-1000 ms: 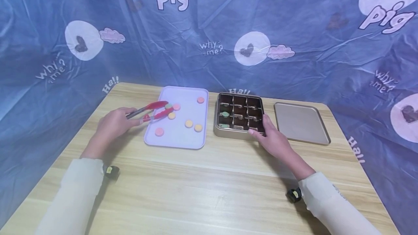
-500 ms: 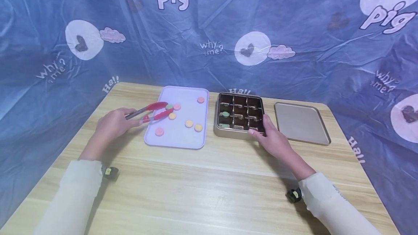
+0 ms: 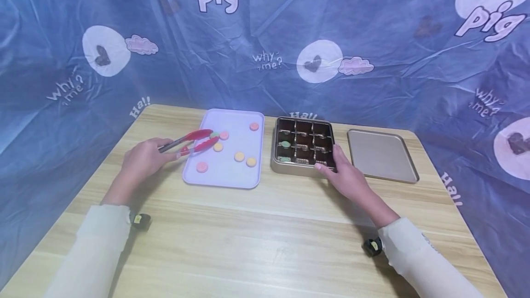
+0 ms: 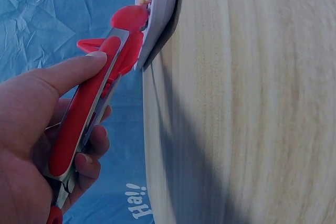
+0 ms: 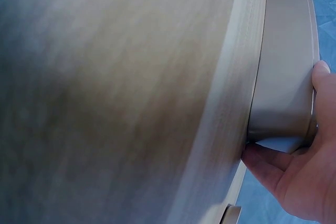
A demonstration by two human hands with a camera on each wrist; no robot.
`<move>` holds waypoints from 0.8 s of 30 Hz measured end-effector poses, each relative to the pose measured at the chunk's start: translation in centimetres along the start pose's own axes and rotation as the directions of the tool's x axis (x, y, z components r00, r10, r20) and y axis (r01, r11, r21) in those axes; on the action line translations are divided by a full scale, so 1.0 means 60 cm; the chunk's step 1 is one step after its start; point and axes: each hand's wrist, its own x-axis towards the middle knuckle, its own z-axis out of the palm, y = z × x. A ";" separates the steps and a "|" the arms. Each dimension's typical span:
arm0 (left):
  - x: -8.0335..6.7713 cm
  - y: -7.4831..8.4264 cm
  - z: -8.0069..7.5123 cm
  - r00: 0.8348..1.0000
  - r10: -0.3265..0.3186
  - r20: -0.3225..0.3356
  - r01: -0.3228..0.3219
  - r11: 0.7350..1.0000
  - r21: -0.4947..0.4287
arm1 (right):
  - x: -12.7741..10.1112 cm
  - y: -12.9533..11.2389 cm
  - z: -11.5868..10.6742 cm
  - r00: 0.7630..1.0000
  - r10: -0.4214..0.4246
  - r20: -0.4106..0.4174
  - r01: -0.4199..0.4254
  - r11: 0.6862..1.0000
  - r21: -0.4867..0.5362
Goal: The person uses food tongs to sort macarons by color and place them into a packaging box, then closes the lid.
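Observation:
My left hand [image 3: 142, 159] [image 4: 37, 124] grips red tongs [image 3: 190, 140] [image 4: 86, 114] whose tips sit around a green disc [image 3: 213, 135] on the lavender tray [image 3: 232, 176]. Pink, yellow and orange discs [image 3: 239, 156] lie scattered on that tray. My right hand [image 3: 347, 176] [image 5: 302, 182] holds the front right corner of a gold tin [image 3: 290, 167] [image 5: 283, 66] with dark compartments. One green piece [image 3: 285, 144] lies in a left compartment.
The tin's flat gold lid [image 3: 382, 155] lies to the right of the tin. Everything stands on a light wooden table [image 3: 256, 238], closed in behind and at both sides by a blue printed cloth [image 3: 265, 45].

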 end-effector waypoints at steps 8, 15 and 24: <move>0.001 0.001 0.000 1.000 -0.015 0.007 0.015 1.000 -0.008 | 0.001 -0.001 -0.001 1.000 0.002 0.005 -0.002 1.000 -0.003; 0.002 0.007 -0.005 1.000 -0.013 -0.003 0.013 1.000 -0.019 | 0.001 -0.002 0.000 1.000 0.001 0.003 -0.001 1.000 -0.005; 0.008 0.029 -0.007 1.000 0.015 -0.003 -0.016 0.999 -0.046 | 0.000 -0.003 -0.002 1.000 0.010 0.004 -0.010 1.000 -0.004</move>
